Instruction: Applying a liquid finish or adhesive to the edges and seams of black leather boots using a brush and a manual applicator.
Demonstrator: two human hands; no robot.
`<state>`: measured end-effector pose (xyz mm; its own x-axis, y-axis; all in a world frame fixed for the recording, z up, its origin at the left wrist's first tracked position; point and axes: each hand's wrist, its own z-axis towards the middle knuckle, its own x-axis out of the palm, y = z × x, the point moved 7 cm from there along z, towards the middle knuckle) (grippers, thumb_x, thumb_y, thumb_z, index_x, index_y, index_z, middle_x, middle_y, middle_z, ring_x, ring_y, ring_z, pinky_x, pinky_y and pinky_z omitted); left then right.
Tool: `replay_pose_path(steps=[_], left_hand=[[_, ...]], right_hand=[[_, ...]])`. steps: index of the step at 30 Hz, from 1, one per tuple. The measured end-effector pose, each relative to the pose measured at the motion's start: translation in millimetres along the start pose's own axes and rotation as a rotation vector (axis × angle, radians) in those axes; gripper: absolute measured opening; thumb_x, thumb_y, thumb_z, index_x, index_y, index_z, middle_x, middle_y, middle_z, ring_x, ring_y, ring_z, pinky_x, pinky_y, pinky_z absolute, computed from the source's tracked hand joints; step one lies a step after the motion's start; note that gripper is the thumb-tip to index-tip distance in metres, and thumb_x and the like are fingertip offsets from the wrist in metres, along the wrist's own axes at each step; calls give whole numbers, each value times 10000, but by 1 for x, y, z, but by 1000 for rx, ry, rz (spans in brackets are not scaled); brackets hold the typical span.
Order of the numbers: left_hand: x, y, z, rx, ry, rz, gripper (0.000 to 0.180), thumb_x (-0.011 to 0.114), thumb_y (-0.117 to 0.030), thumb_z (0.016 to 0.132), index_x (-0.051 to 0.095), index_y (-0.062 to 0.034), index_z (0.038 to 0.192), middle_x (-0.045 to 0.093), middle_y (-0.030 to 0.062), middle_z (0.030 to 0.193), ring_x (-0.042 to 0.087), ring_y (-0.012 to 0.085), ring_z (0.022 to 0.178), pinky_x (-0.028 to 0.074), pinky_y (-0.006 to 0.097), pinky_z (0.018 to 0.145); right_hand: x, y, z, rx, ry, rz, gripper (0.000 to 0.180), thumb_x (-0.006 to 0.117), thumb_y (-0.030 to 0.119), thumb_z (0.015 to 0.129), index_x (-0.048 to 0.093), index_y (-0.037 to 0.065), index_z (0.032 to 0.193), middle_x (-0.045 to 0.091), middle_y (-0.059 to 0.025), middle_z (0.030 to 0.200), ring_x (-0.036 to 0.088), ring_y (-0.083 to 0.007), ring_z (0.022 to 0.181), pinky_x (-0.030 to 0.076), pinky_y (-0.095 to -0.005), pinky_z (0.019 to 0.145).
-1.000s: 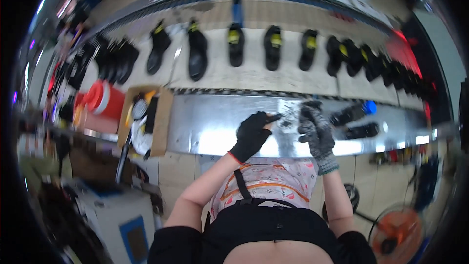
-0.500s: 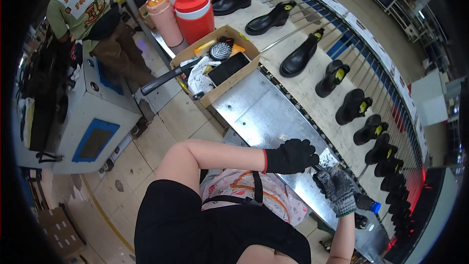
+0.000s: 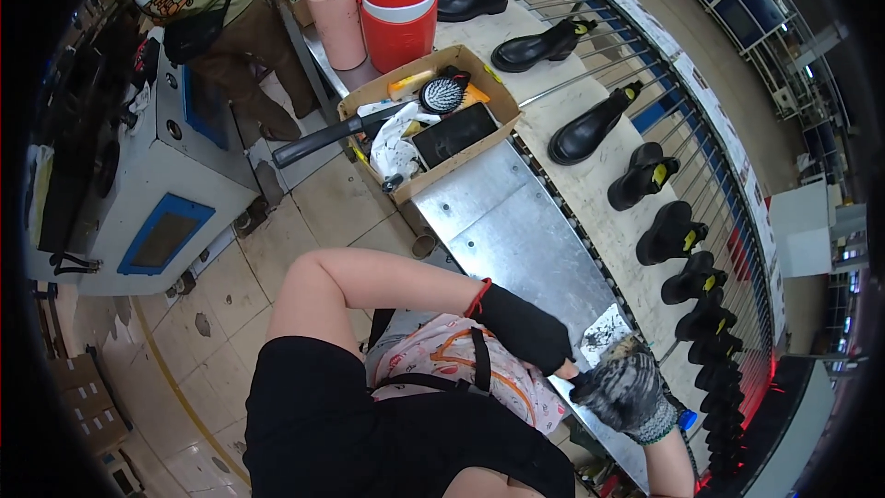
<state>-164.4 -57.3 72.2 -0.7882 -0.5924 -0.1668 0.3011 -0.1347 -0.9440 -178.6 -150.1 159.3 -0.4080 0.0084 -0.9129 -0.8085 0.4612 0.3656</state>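
My left hand (image 3: 533, 332), in a black glove with a red cuff edge, meets my right hand (image 3: 631, 391) over the metal ledge (image 3: 516, 212). A bare fingertip shows at the end of the black glove. The right hand wears a grey knitted glove, darkly stained over the fingers. Both hands are closed, and whatever is between them is hidden. Just beyond them lies a white sheet (image 3: 605, 330) with dark smears. A blue cap (image 3: 687, 419) shows beside the right wrist.
Black ankle boots (image 3: 590, 124) stand in a row along the pale conveyor (image 3: 553, 88). A cardboard box (image 3: 456, 149) holds a hairbrush, a cloth and a dark flat object. Behind it are a red jug (image 3: 398, 18) and a pink bottle (image 3: 336, 18). A person (image 3: 212, 18) stands far left.
Both hands have come down slightly and closer to me, and the left has turned downward. The white sheet shows more. The whole view has shifted.
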Motion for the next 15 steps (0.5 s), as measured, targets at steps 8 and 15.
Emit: replay_pose_path(steps=[8, 15], left_hand=[[-25, 9, -35, -635, 313, -457, 445, 444, -480, 932, 499, -96, 715, 396, -38, 528, 387, 73, 437, 340, 240, 413], [-92, 36, -18, -66, -440, -440, 298, 426, -294, 971, 565, -34, 1012, 564, 19, 824, 509, 77, 721, 424, 224, 686]], right_hand=[[-16, -13, 42, -39, 152, -183, 249, 558, 373, 829, 694, 208, 956, 666, 21, 869, 610, -161, 708, 445, -298, 573], [-51, -72, 52, -14, -739, 304, 158, 599, 120, 830, 645, 75, 975, 637, -64, 792, 621, -185, 729, 484, -283, 614]])
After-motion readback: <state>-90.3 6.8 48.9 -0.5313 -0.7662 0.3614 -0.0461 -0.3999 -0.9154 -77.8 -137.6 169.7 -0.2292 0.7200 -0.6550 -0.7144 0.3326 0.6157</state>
